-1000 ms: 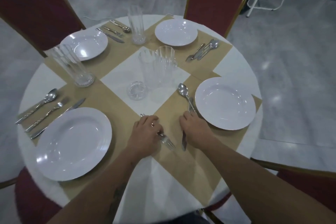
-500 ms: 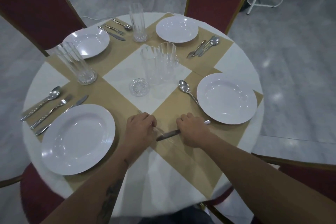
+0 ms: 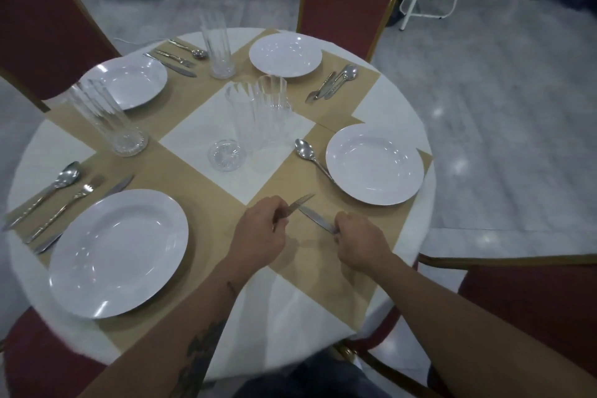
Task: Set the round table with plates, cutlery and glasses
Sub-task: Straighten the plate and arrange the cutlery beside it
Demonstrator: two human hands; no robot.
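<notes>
The round table (image 3: 400, 107) filled the middle of the frame, white-clothed under tan placemats; four white plates sat on it, and the plate at right of centre (image 3: 374, 164) belonged to the setting in hand; two tall glasses (image 3: 258, 113) stood together on the white square at centre, apparently not yet dealt out, while one stood at upper centre and one at left. The left hand (image 3: 258, 236), low and centre, was closed around the handle of a fork (image 3: 301, 201), tines pointing up-right toward that plate; the right hand (image 3: 361, 242), just right of it, was closed on the handle of a knife (image 3: 315, 219), blade running up-left, so the two pieces nearly crossed between the fists. A spoon (image 3: 311, 157) already lay beside the plate's left rim, its long axis running from upper left to lower right. The open strip between spoon and hands looked like the landing place; the knife hand sat nearer the plate; both pieces probably needed turning parallel to the spoon.
</notes>
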